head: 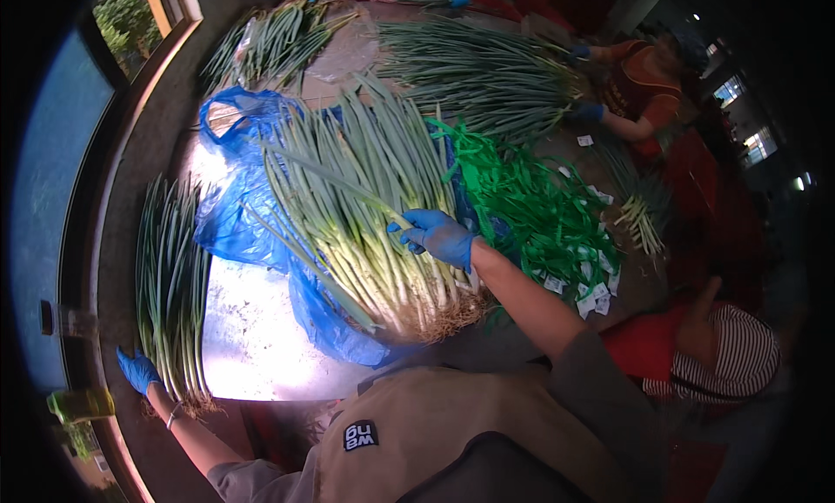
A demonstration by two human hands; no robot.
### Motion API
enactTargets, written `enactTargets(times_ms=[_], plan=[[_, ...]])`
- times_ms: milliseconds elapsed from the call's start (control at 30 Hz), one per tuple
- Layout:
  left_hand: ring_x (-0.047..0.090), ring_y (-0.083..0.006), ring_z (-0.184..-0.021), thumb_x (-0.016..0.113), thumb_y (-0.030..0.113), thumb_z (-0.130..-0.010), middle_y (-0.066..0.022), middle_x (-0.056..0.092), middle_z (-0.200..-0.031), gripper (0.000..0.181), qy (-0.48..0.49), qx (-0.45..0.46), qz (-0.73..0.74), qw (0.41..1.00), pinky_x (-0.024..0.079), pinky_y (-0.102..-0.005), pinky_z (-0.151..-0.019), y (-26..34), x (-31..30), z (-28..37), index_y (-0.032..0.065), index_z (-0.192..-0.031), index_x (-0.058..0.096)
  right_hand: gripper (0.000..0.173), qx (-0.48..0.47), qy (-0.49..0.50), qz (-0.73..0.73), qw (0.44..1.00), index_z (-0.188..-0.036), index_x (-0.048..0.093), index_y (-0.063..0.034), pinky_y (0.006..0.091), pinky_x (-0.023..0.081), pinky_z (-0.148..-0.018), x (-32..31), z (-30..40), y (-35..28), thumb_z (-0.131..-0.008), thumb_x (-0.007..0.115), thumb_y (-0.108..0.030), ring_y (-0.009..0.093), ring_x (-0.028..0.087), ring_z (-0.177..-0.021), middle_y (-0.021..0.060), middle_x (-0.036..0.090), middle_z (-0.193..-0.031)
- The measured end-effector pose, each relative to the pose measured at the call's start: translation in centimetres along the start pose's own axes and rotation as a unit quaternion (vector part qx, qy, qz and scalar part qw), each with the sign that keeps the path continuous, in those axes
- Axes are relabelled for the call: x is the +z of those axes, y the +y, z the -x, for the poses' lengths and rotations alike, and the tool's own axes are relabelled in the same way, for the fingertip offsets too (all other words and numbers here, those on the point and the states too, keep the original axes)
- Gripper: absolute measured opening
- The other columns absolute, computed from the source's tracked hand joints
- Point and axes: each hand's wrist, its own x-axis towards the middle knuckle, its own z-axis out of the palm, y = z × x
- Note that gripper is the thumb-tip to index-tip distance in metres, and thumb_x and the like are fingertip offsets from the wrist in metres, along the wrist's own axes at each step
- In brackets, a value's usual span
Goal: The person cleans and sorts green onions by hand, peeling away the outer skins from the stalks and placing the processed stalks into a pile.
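Note:
My right hand (443,237), in a blue glove, grips a single green onion stalk (365,193) between thumb and fingers. That stalk slants up and left over a large pile of green onions (365,242), whose white stems and brown roots point towards me. Under the pile lies a blue plastic bag (244,219). At the far left, my left hand (138,370), also gloved, is beside the root end of a narrower row of green onions (171,274). Its fingers look spread, and I see nothing held in them.
A heap of green ties with white tags (541,209) lies right of the pile. Beyond are more green onions (483,72), handled by a co-worker (642,92). Bare metal tabletop (261,333) shows between the rows. A window ledge (117,255) borders the left side.

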Motion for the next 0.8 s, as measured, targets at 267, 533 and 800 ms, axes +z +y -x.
enactTargets(times_ms=[267, 533, 800], plan=[[0.049, -0.0177, -0.107, 0.051, 0.007, -0.085, -0.0112, 0.050, -0.120, 0.036, -0.196, 0.091, 0.382, 0.899, 0.035, -0.0278, -0.092, 12.3, -1.5, 4.3, 0.0003, -0.121, 0.044, 0.021, -0.019, 0.090, 0.109, 0.990, -0.102, 0.055, -0.0031, 0.0257, 0.043, -0.062, -9.7, 2.9, -0.9, -0.084, 0.045, -0.009, 0.012, 0.050, -0.066, 0.0036, 0.055, -0.078], [0.051, -0.0214, -0.103, 0.054, 0.006, -0.082, -0.0135, 0.054, -0.112, 0.037, -0.304, 0.134, 0.352, 0.875, 0.039, -0.0298, -0.089, 18.9, -4.6, 14.3, -0.0008, -0.117, 0.047, 0.024, -0.106, 0.187, 0.342, 0.915, -0.108, 0.052, -0.0038, 0.0275, 0.043, -0.070, -19.5, -0.3, -5.7, -0.086, 0.045, -0.011, 0.012, 0.051, -0.073, 0.0042, 0.055, -0.082], [0.058, -0.0165, -0.088, 0.050, 0.009, -0.084, -0.0101, 0.061, -0.097, 0.024, -0.406, 0.126, 0.485, 0.764, 0.044, -0.0268, -0.078, 28.9, -5.3, 21.3, 0.0003, -0.106, 0.055, 0.032, -0.119, 0.408, 0.464, 0.777, -0.115, 0.050, -0.0067, 0.0321, 0.043, -0.080, -41.5, -6.0, -8.2, -0.086, 0.047, -0.019, 0.020, 0.054, -0.091, 0.0109, 0.055, -0.107]])
